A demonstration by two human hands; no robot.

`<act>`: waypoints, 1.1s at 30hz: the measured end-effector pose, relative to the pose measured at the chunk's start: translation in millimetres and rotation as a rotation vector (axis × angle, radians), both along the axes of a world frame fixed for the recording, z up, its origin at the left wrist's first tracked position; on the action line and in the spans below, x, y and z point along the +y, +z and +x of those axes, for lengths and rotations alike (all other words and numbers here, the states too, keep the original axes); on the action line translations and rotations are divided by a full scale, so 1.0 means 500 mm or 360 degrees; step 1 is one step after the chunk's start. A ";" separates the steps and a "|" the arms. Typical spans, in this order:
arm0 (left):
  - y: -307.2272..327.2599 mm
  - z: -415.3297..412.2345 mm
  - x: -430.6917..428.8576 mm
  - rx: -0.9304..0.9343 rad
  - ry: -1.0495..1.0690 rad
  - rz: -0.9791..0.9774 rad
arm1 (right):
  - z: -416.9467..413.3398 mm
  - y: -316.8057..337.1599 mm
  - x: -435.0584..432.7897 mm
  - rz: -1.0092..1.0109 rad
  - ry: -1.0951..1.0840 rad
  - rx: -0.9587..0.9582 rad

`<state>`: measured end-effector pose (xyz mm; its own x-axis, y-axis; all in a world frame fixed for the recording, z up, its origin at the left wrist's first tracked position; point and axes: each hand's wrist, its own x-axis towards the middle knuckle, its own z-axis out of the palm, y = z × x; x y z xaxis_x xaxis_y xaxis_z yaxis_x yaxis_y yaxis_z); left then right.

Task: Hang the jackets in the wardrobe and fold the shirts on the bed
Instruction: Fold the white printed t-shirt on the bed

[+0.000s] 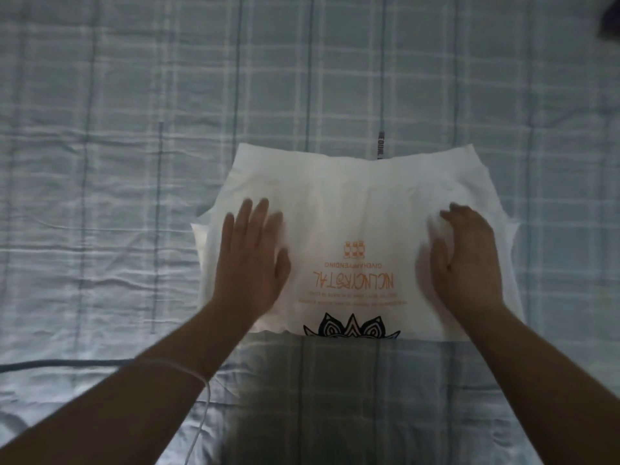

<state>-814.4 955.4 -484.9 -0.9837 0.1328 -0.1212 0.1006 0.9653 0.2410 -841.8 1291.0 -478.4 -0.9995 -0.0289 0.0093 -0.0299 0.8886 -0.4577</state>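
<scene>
Head view: a white shirt [352, 203] lies flat on the checked bed [134, 129], about midway across what shows of it and toward the person's side.
Shirt state: already narrowed, sides turned in; its near edge is a fold that cuts through the black motif, and the orange print reads upside down.
Left hand [250, 260]: palm down on the shirt's left part, fingers [258, 216] straight and slightly apart, likely pinning and smoothing the layers so they do not slip.
Right hand [466, 263]: palm down on the right part; fingers [463, 213] blurred, a little bent over a ridge of cloth, seemingly pressing and not pinching.
Step, as judged: flattening the fold before the next turn-over.
Risk: soft cloth on a rumpled sheet may creep out of line.
Cord [201, 397]: thin and white, trailing from the left wrist.
Far right corner: a dark thing [610, 18], too cropped to name.
</scene>
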 end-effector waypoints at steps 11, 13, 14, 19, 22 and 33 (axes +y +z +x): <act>-0.077 0.130 -0.046 -0.0254 -0.0034 -0.0332 | 0.151 -0.070 0.092 0.0545 0.0061 -0.0457; -0.087 0.129 -0.049 -0.0240 -0.0026 -0.0336 | 0.152 -0.079 0.095 0.0521 0.0042 -0.0444; -0.091 0.128 -0.050 -0.0241 -0.0020 -0.0338 | 0.153 -0.083 0.096 0.0507 0.0035 -0.0430; -0.094 0.124 -0.050 -0.0269 -0.0013 -0.0358 | 0.149 -0.085 0.094 0.0503 0.0037 -0.0424; -0.088 0.120 -0.045 -0.0298 0.0005 -0.0388 | 0.145 -0.079 0.093 0.0531 0.0043 -0.0451; 0.007 0.094 0.023 -0.0330 0.0010 -0.0379 | 0.126 -0.014 0.114 0.0154 -0.0018 -0.0253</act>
